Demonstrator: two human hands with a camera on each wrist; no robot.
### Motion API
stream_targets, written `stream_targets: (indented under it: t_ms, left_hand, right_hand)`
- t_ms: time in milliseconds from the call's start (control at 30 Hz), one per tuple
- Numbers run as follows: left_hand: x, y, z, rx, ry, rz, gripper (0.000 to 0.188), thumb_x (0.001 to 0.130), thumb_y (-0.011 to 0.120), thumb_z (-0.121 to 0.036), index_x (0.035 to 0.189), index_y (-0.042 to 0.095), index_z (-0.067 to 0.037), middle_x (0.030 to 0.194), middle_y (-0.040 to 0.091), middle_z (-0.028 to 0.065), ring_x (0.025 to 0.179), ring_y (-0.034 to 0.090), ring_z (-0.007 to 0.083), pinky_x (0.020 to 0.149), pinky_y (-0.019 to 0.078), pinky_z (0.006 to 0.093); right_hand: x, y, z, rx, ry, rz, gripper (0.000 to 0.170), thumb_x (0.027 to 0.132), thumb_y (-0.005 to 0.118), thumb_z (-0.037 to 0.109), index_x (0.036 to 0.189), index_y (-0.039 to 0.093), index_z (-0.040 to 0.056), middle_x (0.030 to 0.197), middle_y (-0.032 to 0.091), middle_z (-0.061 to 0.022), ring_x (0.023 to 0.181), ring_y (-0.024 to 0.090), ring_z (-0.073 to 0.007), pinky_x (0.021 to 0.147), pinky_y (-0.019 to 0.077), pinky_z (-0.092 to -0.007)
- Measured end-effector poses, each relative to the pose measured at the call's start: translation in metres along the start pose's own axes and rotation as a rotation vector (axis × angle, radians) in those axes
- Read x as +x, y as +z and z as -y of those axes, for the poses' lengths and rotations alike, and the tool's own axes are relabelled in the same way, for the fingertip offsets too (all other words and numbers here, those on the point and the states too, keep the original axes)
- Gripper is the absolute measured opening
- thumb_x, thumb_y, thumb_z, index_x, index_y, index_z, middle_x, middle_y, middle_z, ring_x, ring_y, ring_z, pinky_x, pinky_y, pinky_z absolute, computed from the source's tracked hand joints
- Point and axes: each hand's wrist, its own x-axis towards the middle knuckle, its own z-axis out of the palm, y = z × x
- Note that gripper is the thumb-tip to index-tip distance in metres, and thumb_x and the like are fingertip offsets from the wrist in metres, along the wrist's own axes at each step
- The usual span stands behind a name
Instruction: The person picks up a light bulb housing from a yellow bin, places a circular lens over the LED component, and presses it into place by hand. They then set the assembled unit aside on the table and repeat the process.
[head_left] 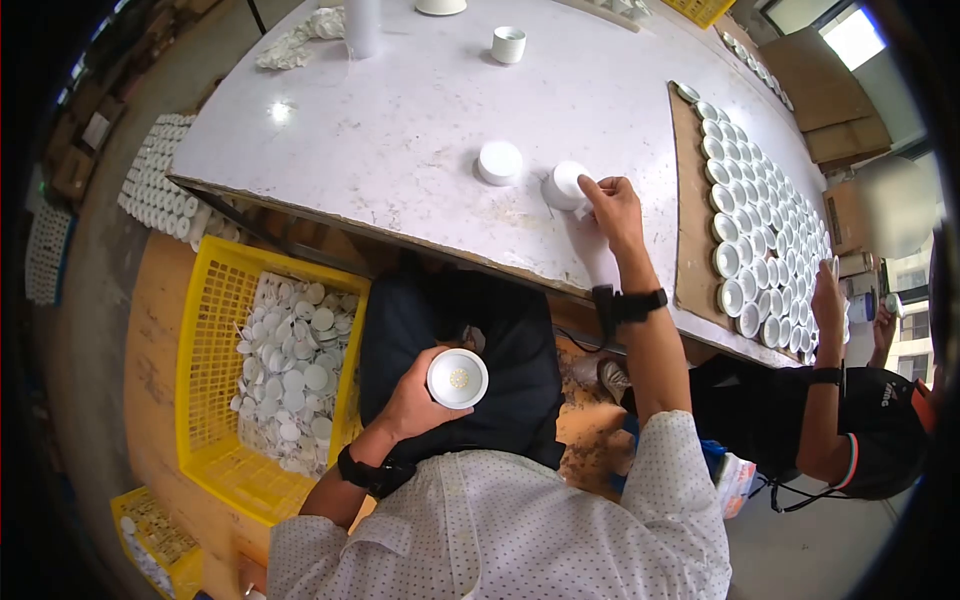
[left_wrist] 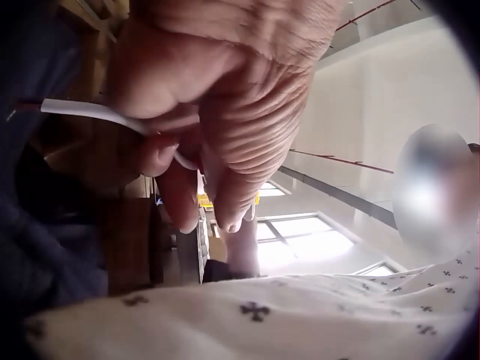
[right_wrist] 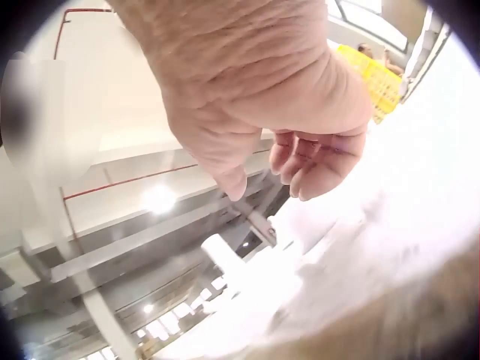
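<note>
My left hand (head_left: pixel 415 398) grips a round white LED downlight (head_left: pixel 445 372) in front of my lap, its face with small LED chips turned up. In the left wrist view my curled fingers (left_wrist: pixel 166 154) are around it, and a white-sleeved wire (left_wrist: pixel 90 110) sticks out beside them. Over the table, my right hand (head_left: pixel 615 210) has thumb and fingertips at the edge of the top white disc (head_left: pixel 568 180) of a short stack, pinching it. Another stack of white discs (head_left: pixel 500 162) stands just left of it. In the right wrist view glare hides the discs.
Rows of white lamp housings (head_left: pixel 745 230) cover a cardboard sheet on the table's right. A yellow crate (head_left: pixel 205 370) of loose white discs stands at lower left. Further back are a white cup-like housing (head_left: pixel 508 45) and crumpled paper (head_left: pixel 290 50). Another person (head_left: pixel 830 430) works at right.
</note>
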Motion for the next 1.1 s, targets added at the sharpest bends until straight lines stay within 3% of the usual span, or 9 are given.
stream_targets:
  t_ms: [167,367,433,633,867,933,1000,1033,1100]
  left_hand:
    - [-0.002,-0.003,0.003,0.024,-0.008,-0.048,0.077,0.057,0.083,-0.008,0.121,0.042,-0.001,0.114,0.055,0.0130,0.108,0.053,0.0222,0.092,0.0424,0.0330]
    - [0.001,-0.002,0.000,-0.024,0.035,-0.064,0.076,0.058,0.081,-0.005,0.123,0.042,-0.001,0.116,0.054,0.0130,0.110,0.052,0.0224,0.094,0.0415,0.0327]
    - [0.003,-0.002,-0.001,-0.036,0.023,-0.052,0.076,0.058,0.080,-0.005,0.124,0.042,-0.001,0.116,0.055,0.0127,0.109,0.053,0.0220,0.094,0.0413,0.0324]
    - [0.007,0.000,0.003,-0.026,0.026,-0.040,0.072,0.061,0.078,-0.004,0.123,0.043,-0.001,0.115,0.056,0.0127,0.108,0.054,0.0216,0.093,0.0419,0.0319]
    - [0.039,0.008,-0.013,-0.042,0.073,-0.064,0.070,0.062,0.078,-0.003,0.122,0.043,0.000,0.110,0.057,0.0101,0.104,0.054,0.0174,0.091,0.0432,0.0307]
    - [0.049,0.013,-0.009,-0.148,0.075,-0.052,0.068,0.064,0.076,0.000,0.123,0.042,0.000,0.107,0.058,0.0095,0.098,0.057,0.0163,0.086,0.0465,0.0302]
    - [0.054,0.017,-0.010,-0.361,-0.030,0.013,0.066,0.069,0.068,0.007,0.127,0.036,0.001,0.104,0.056,0.0107,0.086,0.061,0.0166,0.072,0.0526,0.0289]
    - [0.056,0.019,-0.010,-0.418,-0.051,0.028,0.067,0.070,0.066,0.007,0.128,0.033,0.001,0.105,0.056,0.0110,0.088,0.060,0.0173,0.074,0.0525,0.0293]
    - [0.058,0.022,-0.010,-0.478,-0.073,0.039,0.068,0.071,0.064,0.008,0.129,0.031,0.000,0.107,0.055,0.0113,0.089,0.060,0.0181,0.075,0.0523,0.0298]
  right_hand:
    - [0.016,0.004,-0.006,-0.015,0.094,0.062,0.039,0.075,0.070,0.036,0.077,0.056,0.0000,0.060,0.053,-0.0049,0.051,0.048,-0.0102,0.047,0.0415,-0.0233]
    - [0.016,-0.002,-0.021,0.305,0.187,0.068,0.028,0.083,0.064,0.028,0.073,0.054,0.0043,0.059,0.049,-0.0002,0.048,0.042,-0.0076,0.042,0.0354,-0.0218]
    - [0.012,-0.005,-0.024,0.512,0.215,0.124,0.024,0.085,0.061,0.025,0.076,0.054,0.0040,0.060,0.049,0.0002,0.050,0.044,-0.0075,0.044,0.0352,-0.0209]
    - [-0.021,-0.013,-0.021,0.776,0.276,0.110,0.018,0.088,0.056,0.019,0.086,0.055,0.0005,0.068,0.053,-0.0027,0.056,0.050,-0.0091,0.049,0.0379,-0.0189]
    - [-0.080,-0.013,-0.017,0.886,0.320,0.225,0.017,0.088,0.052,0.011,0.100,0.055,-0.0014,0.077,0.059,-0.0052,0.059,0.054,-0.0106,0.048,0.0393,-0.0186]
    - [-0.103,-0.006,-0.010,0.704,0.226,0.191,0.022,0.088,0.053,0.010,0.105,0.056,-0.0029,0.080,0.062,-0.0061,0.061,0.054,-0.0071,0.051,0.0395,-0.0177]
    - [-0.130,-0.001,-0.006,0.473,0.100,0.193,0.024,0.088,0.054,0.010,0.109,0.056,-0.0012,0.081,0.063,-0.0050,0.065,0.055,-0.0057,0.055,0.0408,-0.0177]
    - [-0.141,0.000,-0.008,0.334,-0.011,0.205,0.021,0.088,0.054,0.009,0.105,0.058,-0.0027,0.081,0.064,-0.0043,0.066,0.055,-0.0060,0.058,0.0431,-0.0202]
    - [-0.158,0.007,-0.012,0.156,-0.321,0.144,0.018,0.081,0.059,0.000,0.099,0.062,-0.0001,0.083,0.065,-0.0079,0.069,0.060,-0.0152,0.062,0.0466,-0.0247]
